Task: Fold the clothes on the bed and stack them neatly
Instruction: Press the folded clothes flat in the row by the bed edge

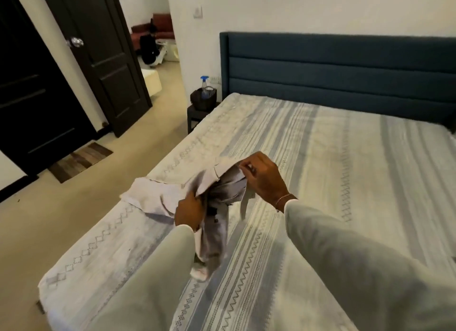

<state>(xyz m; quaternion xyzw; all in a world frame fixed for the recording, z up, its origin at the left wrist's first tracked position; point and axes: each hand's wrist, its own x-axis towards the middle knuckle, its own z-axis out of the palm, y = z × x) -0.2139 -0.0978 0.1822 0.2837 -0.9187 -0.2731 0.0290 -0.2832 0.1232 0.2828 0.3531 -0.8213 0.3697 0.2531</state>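
Observation:
A pale grey-lilac garment [158, 197] is held up over the left side of the bed [345, 172]. My left hand [188, 212] grips its bunched middle. My right hand [262, 177] pinches an upper edge a little higher and to the right. One part of the garment spreads left onto the bedcover; another part hangs down below my left hand, with a strap dangling under my right hand. Both my arms wear light sleeves. No folded stack shows in this view.
The bed has a striped white-and-grey cover and a dark blue headboard [345, 69]. A small dark side table [197, 113] with a basket and spray bottle [204, 86] stands at the bed's far left corner. Dark doors [98, 59] and a floor mat [79, 161] lie left.

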